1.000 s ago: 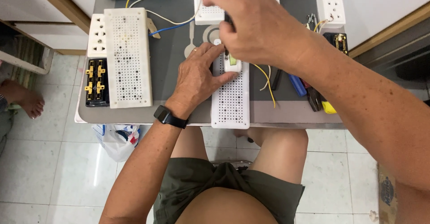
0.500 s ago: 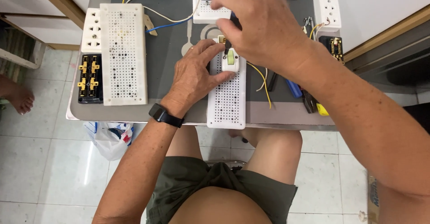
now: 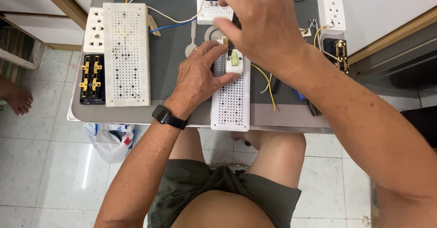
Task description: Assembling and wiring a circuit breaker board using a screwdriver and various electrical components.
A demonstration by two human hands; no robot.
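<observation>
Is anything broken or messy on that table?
Some things look taken apart. A black socket block at the table's left edge lies open with its brass contacts bare, and loose yellow wire trails beside the white perforated board that the left hand steadies. Nothing looks spilled.

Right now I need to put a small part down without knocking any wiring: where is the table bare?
Bare grey table lies between the large perforated board and the left hand, below the blue wire. The front edge right of the narrow perforated board is free too. Crowded: the far right, with the yellow wire and sockets.
</observation>
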